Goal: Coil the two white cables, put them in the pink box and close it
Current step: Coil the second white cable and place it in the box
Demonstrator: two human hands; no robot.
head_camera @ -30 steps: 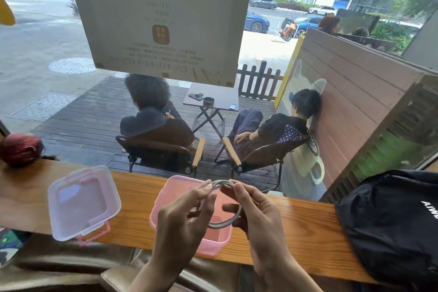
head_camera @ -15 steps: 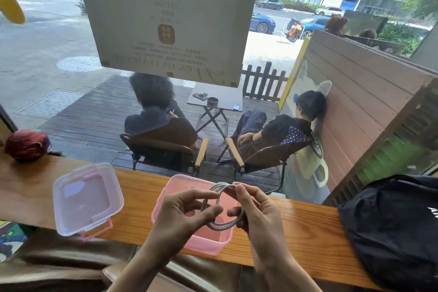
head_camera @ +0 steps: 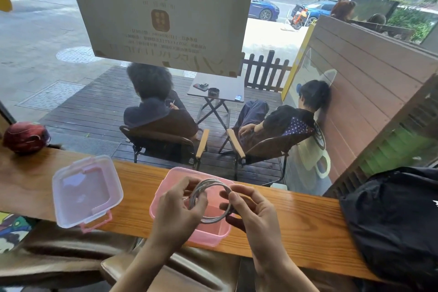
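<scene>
Holding a coiled white cable [head_camera: 208, 199] between both hands, the person has it just above the open pink box [head_camera: 189, 232] at lower centre of the frame. The left hand [head_camera: 177, 208] pinches the coil's left side and the right hand [head_camera: 251, 208] its right side, fingers [head_camera: 233, 193] closed around the loops. One cable looks coiled but not yet dropped in. Whether the second cable already lies in the box I cannot tell; the hands hide the inside. The clear lid [head_camera: 85, 189] lies on the counter [head_camera: 296, 225] to the left of the box, apart from it, so closing remains.
</scene>
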